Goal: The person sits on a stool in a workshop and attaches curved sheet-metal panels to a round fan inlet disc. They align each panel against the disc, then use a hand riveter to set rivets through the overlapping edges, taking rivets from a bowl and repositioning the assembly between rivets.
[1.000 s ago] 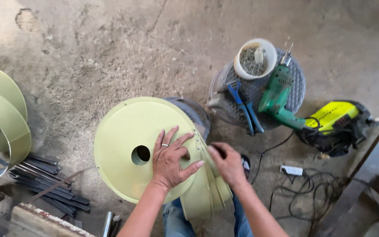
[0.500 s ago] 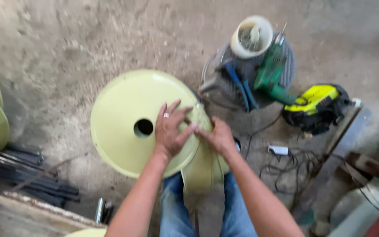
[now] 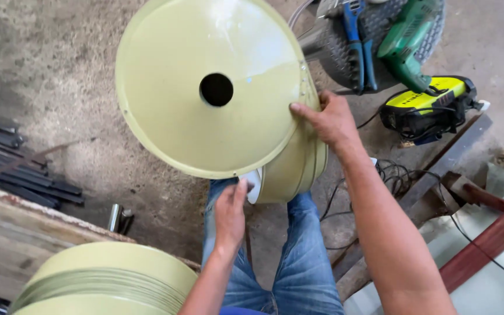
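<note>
Pale-green metal disc (image 3: pixel 205 134), round with a dark centre hole (image 3: pixel 216 89) and a raised rim, stands tilted on edge above the person's knees, its lower edge meeting a drum-shaped housing (image 3: pixel 296 169) of the same colour that rests between the blue-jeaned legs (image 3: pixel 298 256). The right hand (image 3: pixel 329 119) is closed on the disc's right rim, thumb across the face and fingers curled behind it, where disc and housing meet. The left hand (image 3: pixel 230 210) reaches up to the bottom edge, fingers bent around a small white piece (image 3: pixel 255 185) at the seam; how firmly it grips there cannot be told. The disc looks held mostly by that one right-hand pinch, so a slip of the thumb could let it swing or drop onto the legs or the concrete floor (image 3: pixel 59 87). Its thin sheet rim could cut bare fingers if it slides through the grip, and the left fingers sit just where disc and housing could close together and nip them. Just beyond the disc lie blue-handled pliers (image 3: pixel 358 41) and a green power tool (image 3: pixel 406 41) on a round mesh stand, with a yellow-and-black machine (image 3: pixel 427 108) and loose black cable (image 3: pixel 392 175) near the right leg; a falling disc could strike these or snag the cable. A stack of similar green discs (image 3: pixel 106 280) sits near the left elbow, and dark metal bars (image 3: pixel 13 169) lie at the left.
</note>
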